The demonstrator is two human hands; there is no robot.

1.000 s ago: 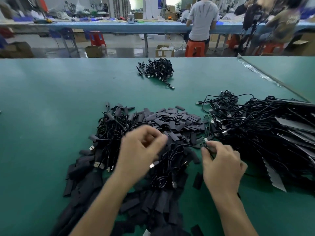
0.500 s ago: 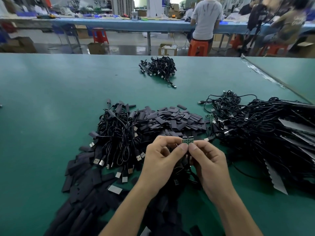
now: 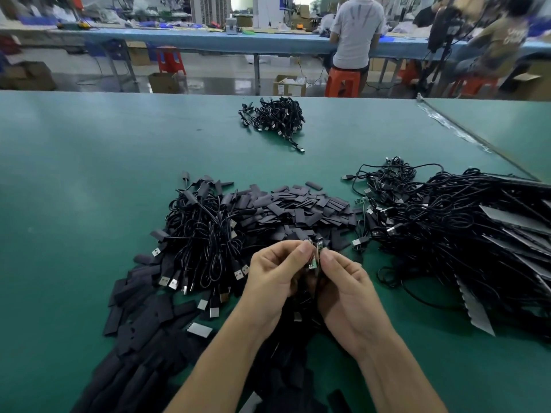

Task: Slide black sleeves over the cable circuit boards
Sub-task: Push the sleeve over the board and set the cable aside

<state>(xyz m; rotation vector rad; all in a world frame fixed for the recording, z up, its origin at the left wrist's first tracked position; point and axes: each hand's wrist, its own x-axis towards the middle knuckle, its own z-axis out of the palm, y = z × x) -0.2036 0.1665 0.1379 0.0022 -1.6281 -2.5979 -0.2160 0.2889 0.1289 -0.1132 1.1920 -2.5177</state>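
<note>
My bare left hand (image 3: 272,274) and bare right hand (image 3: 350,290) meet near me, forearms converging, fingertips pinching a small green circuit board (image 3: 313,264) between them.

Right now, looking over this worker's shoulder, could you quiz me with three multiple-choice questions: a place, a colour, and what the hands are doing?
1. Where does the small cable bundle lie?
A) far middle of the table
B) on the floor
C) on a stool

2. What colour is the table?
A) red
B) green
C) white

3. What are the left hand and right hand doing?
A) lying flat
B) pinching a small circuit board
C) waving

1 A: it sits alone at the far side.
2 B: green shows all around.
3 B: both grip the board.
</note>
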